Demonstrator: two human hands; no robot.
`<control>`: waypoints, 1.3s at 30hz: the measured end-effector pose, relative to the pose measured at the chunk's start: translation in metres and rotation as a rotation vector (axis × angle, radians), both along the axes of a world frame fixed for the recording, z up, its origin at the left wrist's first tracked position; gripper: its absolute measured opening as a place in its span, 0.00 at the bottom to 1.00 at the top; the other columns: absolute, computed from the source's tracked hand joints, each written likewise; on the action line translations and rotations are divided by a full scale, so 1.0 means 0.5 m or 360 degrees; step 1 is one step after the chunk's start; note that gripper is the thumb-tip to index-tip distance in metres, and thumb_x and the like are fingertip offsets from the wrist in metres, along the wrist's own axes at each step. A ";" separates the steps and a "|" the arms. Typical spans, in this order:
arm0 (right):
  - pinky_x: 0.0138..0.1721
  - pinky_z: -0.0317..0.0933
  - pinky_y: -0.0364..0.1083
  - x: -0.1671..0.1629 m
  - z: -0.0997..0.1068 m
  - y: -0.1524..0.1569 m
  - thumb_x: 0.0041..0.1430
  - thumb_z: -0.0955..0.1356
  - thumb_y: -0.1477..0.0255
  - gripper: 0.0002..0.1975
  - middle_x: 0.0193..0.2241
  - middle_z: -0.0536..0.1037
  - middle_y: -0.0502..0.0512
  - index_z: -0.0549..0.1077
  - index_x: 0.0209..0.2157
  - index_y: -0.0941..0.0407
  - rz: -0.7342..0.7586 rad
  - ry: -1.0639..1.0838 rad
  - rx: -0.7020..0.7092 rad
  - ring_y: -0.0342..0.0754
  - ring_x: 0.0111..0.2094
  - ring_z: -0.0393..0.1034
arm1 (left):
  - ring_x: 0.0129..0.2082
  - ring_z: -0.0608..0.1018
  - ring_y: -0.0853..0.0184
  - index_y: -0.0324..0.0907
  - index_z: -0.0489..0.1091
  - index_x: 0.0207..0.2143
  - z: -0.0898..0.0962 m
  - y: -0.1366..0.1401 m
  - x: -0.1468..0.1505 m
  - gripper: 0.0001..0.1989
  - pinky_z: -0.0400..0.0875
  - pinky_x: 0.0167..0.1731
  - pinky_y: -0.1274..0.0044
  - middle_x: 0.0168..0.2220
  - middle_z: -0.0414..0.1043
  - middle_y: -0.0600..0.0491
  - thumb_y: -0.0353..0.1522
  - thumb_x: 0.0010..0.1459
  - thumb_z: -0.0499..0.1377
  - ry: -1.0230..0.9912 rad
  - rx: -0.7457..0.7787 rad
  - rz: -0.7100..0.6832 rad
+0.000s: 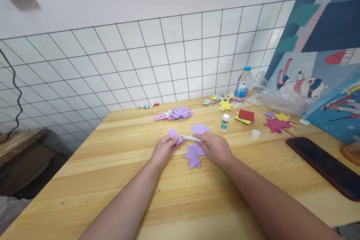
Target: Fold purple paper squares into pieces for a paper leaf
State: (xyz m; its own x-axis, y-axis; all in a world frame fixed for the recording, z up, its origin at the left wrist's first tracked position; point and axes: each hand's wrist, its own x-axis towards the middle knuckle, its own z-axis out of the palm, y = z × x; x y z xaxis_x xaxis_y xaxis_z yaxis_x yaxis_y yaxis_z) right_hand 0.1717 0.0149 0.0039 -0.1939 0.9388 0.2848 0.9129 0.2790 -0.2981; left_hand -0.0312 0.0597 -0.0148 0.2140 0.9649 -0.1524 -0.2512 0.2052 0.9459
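Note:
My left hand (163, 151) pinches a small folded piece of purple paper (173, 134) above the table. In my right hand (218, 148) is a slim white blade-like tool (190, 138), its tip at the paper's right edge; whether it is a knife or scissors cannot be made out. Spiky purple paper leaves (192, 156) lie just below the tool, partly beside my right fingers. Behind that hand rests a flat purple paper sheet (200, 127), its lower part covered by the fingers.
Finished paper leaves (181, 113) and markers (149, 105) lie at the back. Rightward stand a glue stick (224, 122) and a water bottle (242, 87); a red paper stack (246, 115), white cap (255, 134), magenta leaf (278, 125) and phone (323, 165) lie nearby. Tiled wall behind.

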 end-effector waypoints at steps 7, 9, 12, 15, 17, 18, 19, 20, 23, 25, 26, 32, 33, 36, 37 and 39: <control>0.38 0.59 0.41 -0.004 0.002 -0.001 0.63 0.58 0.66 0.17 0.42 0.75 0.51 0.67 0.51 0.45 0.0016 -0.0018 -0.0027 0.46 0.43 0.69 | 0.37 0.77 0.62 0.36 0.74 0.32 0.004 -0.003 0.003 0.16 0.68 0.42 0.74 0.34 0.77 0.47 0.36 0.42 0.66 0.0103 0.0031 -0.0059; 0.38 0.59 0.42 -0.002 0.002 -0.001 0.63 0.58 0.65 0.17 0.42 0.75 0.51 0.67 0.51 0.45 0.0001 -0.0012 -0.0007 0.46 0.43 0.69 | 0.37 0.77 0.62 0.36 0.74 0.33 0.002 -0.002 0.002 0.16 0.68 0.40 0.74 0.34 0.77 0.47 0.37 0.43 0.66 0.0105 0.0028 -0.0043; 0.38 0.59 0.42 -0.001 0.002 0.000 0.62 0.58 0.65 0.17 0.42 0.75 0.52 0.67 0.51 0.45 -0.0021 -0.0021 -0.0010 0.46 0.43 0.69 | 0.37 0.77 0.63 0.36 0.74 0.33 -0.002 0.000 -0.001 0.15 0.68 0.39 0.75 0.34 0.77 0.47 0.37 0.43 0.66 0.0082 0.0041 -0.0022; 0.39 0.59 0.41 -0.002 0.004 -0.001 0.62 0.58 0.65 0.17 0.41 0.75 0.52 0.67 0.51 0.45 -0.0022 -0.0038 -0.0037 0.46 0.43 0.69 | 0.36 0.77 0.63 0.36 0.74 0.32 -0.002 -0.001 -0.001 0.15 0.68 0.40 0.74 0.33 0.77 0.47 0.36 0.42 0.66 0.0080 0.0045 -0.0023; 0.38 0.59 0.41 -0.003 0.004 -0.001 0.62 0.58 0.66 0.17 0.41 0.75 0.51 0.67 0.51 0.45 -0.0008 -0.0043 -0.0043 0.45 0.43 0.69 | 0.36 0.77 0.62 0.36 0.74 0.32 0.001 -0.002 0.000 0.15 0.68 0.40 0.73 0.33 0.77 0.47 0.36 0.42 0.66 0.0096 0.0039 -0.0038; 0.38 0.59 0.41 -0.003 0.004 -0.001 0.62 0.58 0.66 0.17 0.42 0.75 0.51 0.67 0.51 0.44 -0.0001 -0.0043 -0.0039 0.45 0.43 0.69 | 0.36 0.77 0.62 0.36 0.74 0.32 0.002 -0.003 0.001 0.16 0.68 0.40 0.73 0.33 0.77 0.47 0.36 0.41 0.66 0.0101 0.0037 -0.0047; 0.38 0.59 0.41 -0.003 0.004 -0.001 0.62 0.58 0.66 0.17 0.42 0.75 0.51 0.67 0.51 0.44 0.0003 -0.0039 -0.0031 0.45 0.43 0.69 | 0.36 0.77 0.62 0.36 0.74 0.32 0.002 -0.003 0.001 0.15 0.68 0.41 0.74 0.33 0.77 0.47 0.36 0.42 0.66 0.0104 0.0036 -0.0055; 0.37 0.59 0.41 -0.003 0.004 -0.002 0.62 0.58 0.66 0.17 0.42 0.75 0.50 0.67 0.51 0.44 0.0003 -0.0036 -0.0023 0.45 0.43 0.69 | 0.37 0.77 0.62 0.36 0.74 0.33 0.002 -0.003 0.000 0.15 0.68 0.41 0.74 0.33 0.77 0.47 0.36 0.42 0.66 0.0105 0.0037 -0.0057; 0.38 0.59 0.42 0.000 0.003 -0.001 0.63 0.58 0.65 0.17 0.42 0.75 0.51 0.67 0.51 0.45 -0.0011 -0.0034 -0.0010 0.46 0.43 0.69 | 0.37 0.77 0.63 0.36 0.74 0.33 -0.002 0.000 -0.003 0.15 0.69 0.40 0.74 0.34 0.76 0.47 0.36 0.44 0.65 0.0092 0.0046 -0.0041; 0.38 0.59 0.42 0.001 0.002 0.000 0.63 0.58 0.65 0.17 0.42 0.75 0.51 0.67 0.51 0.45 -0.0016 -0.0045 -0.0008 0.46 0.43 0.69 | 0.37 0.77 0.62 0.36 0.74 0.33 -0.004 0.002 -0.005 0.15 0.69 0.40 0.74 0.34 0.76 0.47 0.37 0.44 0.65 0.0079 0.0047 -0.0029; 0.38 0.59 0.42 0.001 0.002 0.000 0.63 0.58 0.65 0.17 0.42 0.75 0.51 0.67 0.51 0.45 -0.0015 -0.0051 -0.0001 0.46 0.43 0.69 | 0.36 0.77 0.62 0.36 0.74 0.33 -0.005 0.002 -0.005 0.15 0.69 0.40 0.74 0.34 0.76 0.47 0.37 0.43 0.65 0.0075 0.0042 -0.0025; 0.38 0.59 0.41 -0.002 0.000 0.000 0.62 0.58 0.66 0.17 0.42 0.75 0.51 0.67 0.51 0.45 -0.0002 -0.0040 0.0000 0.46 0.43 0.69 | 0.37 0.77 0.61 0.36 0.74 0.32 -0.001 0.000 0.000 0.16 0.68 0.41 0.73 0.34 0.77 0.46 0.38 0.42 0.66 0.0137 0.0059 -0.0069; 0.37 0.59 0.41 -0.002 0.000 0.000 0.62 0.58 0.66 0.17 0.42 0.75 0.51 0.67 0.51 0.45 -0.0001 -0.0028 0.0000 0.46 0.43 0.69 | 0.37 0.77 0.61 0.36 0.74 0.32 -0.001 0.000 0.001 0.16 0.68 0.41 0.73 0.34 0.77 0.46 0.38 0.42 0.66 0.0148 0.0069 -0.0073; 0.37 0.59 0.42 -0.001 -0.002 0.001 0.62 0.59 0.66 0.16 0.42 0.75 0.51 0.68 0.50 0.45 0.0005 0.0005 0.0022 0.46 0.43 0.69 | 0.37 0.77 0.62 0.36 0.74 0.32 -0.006 0.002 -0.001 0.15 0.69 0.40 0.73 0.33 0.77 0.47 0.37 0.43 0.66 0.0131 0.0074 -0.0045; 0.37 0.59 0.42 0.000 -0.002 0.002 0.62 0.59 0.66 0.16 0.42 0.75 0.51 0.68 0.50 0.45 0.0007 0.0009 0.0028 0.46 0.43 0.69 | 0.36 0.77 0.62 0.36 0.74 0.33 -0.008 0.003 -0.002 0.15 0.69 0.40 0.73 0.33 0.77 0.47 0.37 0.43 0.66 0.0107 0.0070 -0.0033; 0.37 0.59 0.42 0.001 -0.003 0.003 0.62 0.59 0.66 0.16 0.41 0.75 0.51 0.68 0.50 0.45 0.0003 0.0015 0.0026 0.47 0.42 0.69 | 0.36 0.77 0.63 0.37 0.74 0.33 -0.011 0.004 -0.003 0.15 0.69 0.41 0.73 0.33 0.76 0.48 0.36 0.43 0.66 0.0058 0.0064 -0.0026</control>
